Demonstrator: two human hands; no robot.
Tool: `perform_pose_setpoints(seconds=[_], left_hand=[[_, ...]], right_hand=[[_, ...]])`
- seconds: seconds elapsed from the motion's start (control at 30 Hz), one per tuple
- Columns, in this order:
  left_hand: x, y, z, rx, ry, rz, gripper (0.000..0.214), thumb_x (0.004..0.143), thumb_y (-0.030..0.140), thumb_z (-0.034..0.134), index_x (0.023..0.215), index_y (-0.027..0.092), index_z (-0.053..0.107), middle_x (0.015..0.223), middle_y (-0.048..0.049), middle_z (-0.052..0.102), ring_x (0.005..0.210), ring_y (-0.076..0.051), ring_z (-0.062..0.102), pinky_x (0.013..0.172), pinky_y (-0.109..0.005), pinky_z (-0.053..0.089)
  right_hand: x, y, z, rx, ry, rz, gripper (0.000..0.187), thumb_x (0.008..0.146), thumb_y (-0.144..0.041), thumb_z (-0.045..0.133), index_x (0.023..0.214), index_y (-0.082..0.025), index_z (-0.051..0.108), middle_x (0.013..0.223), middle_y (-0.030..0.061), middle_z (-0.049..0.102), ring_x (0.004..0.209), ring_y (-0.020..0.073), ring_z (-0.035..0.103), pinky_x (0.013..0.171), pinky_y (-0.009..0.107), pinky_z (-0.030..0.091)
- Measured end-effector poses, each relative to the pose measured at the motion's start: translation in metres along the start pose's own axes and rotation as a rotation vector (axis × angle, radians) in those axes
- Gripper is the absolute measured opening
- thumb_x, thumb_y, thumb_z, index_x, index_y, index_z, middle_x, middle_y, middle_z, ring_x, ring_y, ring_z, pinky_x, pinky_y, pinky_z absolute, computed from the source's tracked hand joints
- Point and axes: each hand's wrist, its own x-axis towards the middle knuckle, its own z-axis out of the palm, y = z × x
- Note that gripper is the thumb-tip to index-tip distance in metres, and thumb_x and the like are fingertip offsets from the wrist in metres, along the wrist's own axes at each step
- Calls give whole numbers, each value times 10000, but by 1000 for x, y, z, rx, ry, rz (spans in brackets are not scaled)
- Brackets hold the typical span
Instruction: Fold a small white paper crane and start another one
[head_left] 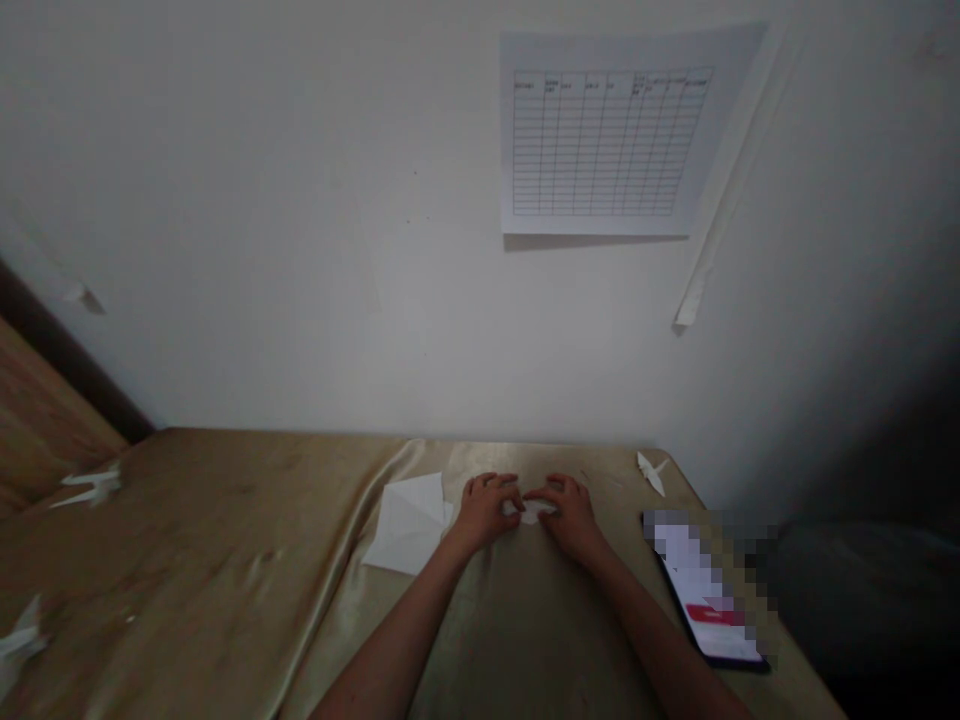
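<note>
Though small, white folded paper [530,513].

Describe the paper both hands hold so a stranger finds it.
On the gold-clothed table, below the wall chart, the left hand and right hand pinch a small folded paper. It is far smaller than the flat sheets to its left.

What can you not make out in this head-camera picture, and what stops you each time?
Head view: the small white paper is mostly covered by the fingers of the left hand and right hand; its shape and their hold are unclear.
Head view: the phone screen is pixelated.
Head view: the wall chart headings are too small.
Head view: the paper scrap is cut by the left edge.
</note>
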Motion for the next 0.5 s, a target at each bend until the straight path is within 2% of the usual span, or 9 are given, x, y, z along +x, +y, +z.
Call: perform_pose_setpoints(seconds=[0.27, 0.4, 0.5], left_hand=[[0, -13, 3, -26, -32, 55, 261, 777, 261, 703, 1013, 370, 720, 1472, 78, 509, 1390, -282, 359, 1158, -516, 238], [-4, -17, 4, -14, -11, 105, 294, 791, 222, 682, 1046, 367, 710, 1483, 66, 498, 1397, -286, 353, 1159, -526, 232], [-5, -20, 5, -6, 14, 166, 272, 797, 248, 698, 1043, 363, 714, 1461, 48, 520, 1380, -290, 374, 1152, -525, 244]], right_hand=[[0, 7, 5, -14, 20, -55, 526, 763, -46, 563, 1099, -419, 719, 1320, 37, 549, 1274, 240, 452, 1081, 385, 313], [-4, 10, 5, -59, 20, -164, 547, 790, -38, 530, 1128, -434, 699, 1312, 15, 574, 1251, 221, 468, 1067, 382, 308], [-6, 12, 2, -52, -1, -225, 488, 827, -71, 529, 1115, -424, 704, 1201, 5, 638, 1162, 202, 521, 1041, 372, 322]])
